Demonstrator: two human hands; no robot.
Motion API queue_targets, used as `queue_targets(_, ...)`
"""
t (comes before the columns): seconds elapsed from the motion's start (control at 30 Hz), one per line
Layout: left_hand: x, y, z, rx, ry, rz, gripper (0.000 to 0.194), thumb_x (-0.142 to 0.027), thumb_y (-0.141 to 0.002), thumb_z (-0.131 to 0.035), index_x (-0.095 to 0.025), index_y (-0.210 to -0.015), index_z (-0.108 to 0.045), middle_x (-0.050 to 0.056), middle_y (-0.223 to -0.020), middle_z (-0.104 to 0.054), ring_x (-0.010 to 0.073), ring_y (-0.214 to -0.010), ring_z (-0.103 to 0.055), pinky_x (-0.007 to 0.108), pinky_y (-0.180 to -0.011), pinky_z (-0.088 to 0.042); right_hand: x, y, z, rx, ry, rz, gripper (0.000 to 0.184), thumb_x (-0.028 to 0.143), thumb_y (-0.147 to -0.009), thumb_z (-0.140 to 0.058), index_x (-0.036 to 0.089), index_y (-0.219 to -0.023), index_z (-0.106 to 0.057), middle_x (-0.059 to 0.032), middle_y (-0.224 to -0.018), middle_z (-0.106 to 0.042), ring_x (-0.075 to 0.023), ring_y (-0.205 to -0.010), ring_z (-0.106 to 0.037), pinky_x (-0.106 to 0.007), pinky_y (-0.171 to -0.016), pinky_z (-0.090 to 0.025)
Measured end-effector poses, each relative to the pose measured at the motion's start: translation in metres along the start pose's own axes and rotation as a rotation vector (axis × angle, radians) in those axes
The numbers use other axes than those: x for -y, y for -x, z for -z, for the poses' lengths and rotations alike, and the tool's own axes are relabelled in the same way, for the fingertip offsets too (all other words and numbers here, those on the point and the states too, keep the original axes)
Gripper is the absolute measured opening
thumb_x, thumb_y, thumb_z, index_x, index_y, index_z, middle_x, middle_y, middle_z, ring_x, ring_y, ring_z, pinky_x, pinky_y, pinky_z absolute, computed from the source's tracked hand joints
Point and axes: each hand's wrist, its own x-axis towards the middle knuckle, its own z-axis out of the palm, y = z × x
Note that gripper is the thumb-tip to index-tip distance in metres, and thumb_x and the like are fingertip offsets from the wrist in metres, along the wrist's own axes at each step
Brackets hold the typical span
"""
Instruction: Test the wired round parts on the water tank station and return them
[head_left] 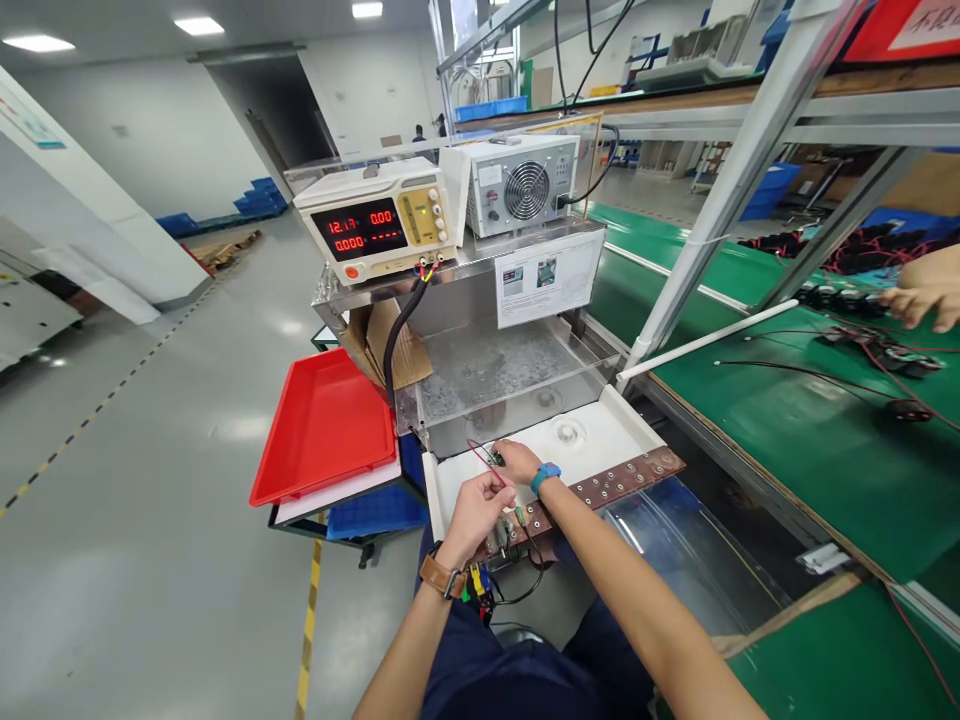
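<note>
My left hand (480, 512), with a brown-strapped watch on the wrist, is closed in a pinch on a thin red wire (480, 452). The wire loops up toward a small green circuit board (496, 458). My right hand (519, 464), wearing a blue wristband, has its fingers closed on that board, mostly covering it. Both hands are close together over the white tray (600, 418). Below them runs a brown strip (615, 483) with a row of metal-ringed holes. A green-ended lead (520, 516) sits at the strip beside my left hand.
A power supply (375, 225) with red digits and a grey fan-backed unit (525, 185) stand on the metal shelf ahead. At left is a red tray (326, 430). A co-worker's hand (926, 295) reaches over wired parts on the green bench (810, 430).
</note>
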Motion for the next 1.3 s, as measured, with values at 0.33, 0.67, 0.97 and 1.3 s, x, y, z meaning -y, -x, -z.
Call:
queue_targets(0.33, 0.061, -0.032, -0.002, -0.101, -0.528, -0.080, 0.033, -0.041, -0.075, -0.058, -0.018, -0.051, -0.056, -0.002, -0.049, -0.051, 0.0126, -0.052, -0.047, 0.025, -0.055, -0.031, 0.001, 0.002, 0.002, -0.023, 0.011, 0.020, 0.028, 0.025, -0.080, -0.067, 0.016, -0.106, -0.062, -0.0093, -0.104, -0.066, -0.0214, -0.092, -0.059, -0.027, -0.078, -0.039)
queue_targets(0.67, 0.068, -0.035, -0.004, -0.079, -0.514, -0.077, 0.036, -0.045, -0.076, -0.058, -0.019, -0.051, -0.054, -0.002, -0.050, -0.050, 0.0124, -0.052, -0.046, 0.024, -0.055, -0.032, -0.002, 0.000, 0.000, -0.033, -0.007, 0.023, 0.029, 0.025, -0.080, -0.066, 0.017, -0.107, -0.062, -0.0090, -0.104, -0.066, -0.0217, -0.092, -0.059, -0.027, -0.078, -0.039)
queue_targets(0.97, 0.067, -0.035, -0.003, -0.071, -0.524, -0.094, 0.031, -0.041, -0.076, -0.059, -0.018, -0.054, -0.058, -0.002, -0.052, -0.052, 0.0123, -0.053, -0.047, 0.023, -0.054, -0.031, -0.001, -0.001, -0.001, -0.042, -0.011, 0.019, 0.027, 0.024, -0.079, -0.067, 0.017, -0.105, -0.062, -0.0081, -0.102, -0.067, -0.0206, -0.092, -0.059, -0.026, -0.079, -0.038)
queue_targets(1.3, 0.061, -0.032, -0.005, -0.054, -0.509, -0.090, 0.031, -0.039, -0.075, -0.055, -0.018, -0.053, -0.053, -0.004, -0.051, -0.047, 0.0118, -0.054, -0.041, 0.024, -0.055, -0.028, 0.002, 0.001, 0.002, -0.042, -0.030, 0.005, 0.030, 0.025, -0.079, -0.070, 0.018, -0.106, -0.061, -0.0080, -0.104, -0.066, -0.0204, -0.092, -0.060, -0.026, -0.077, -0.039)
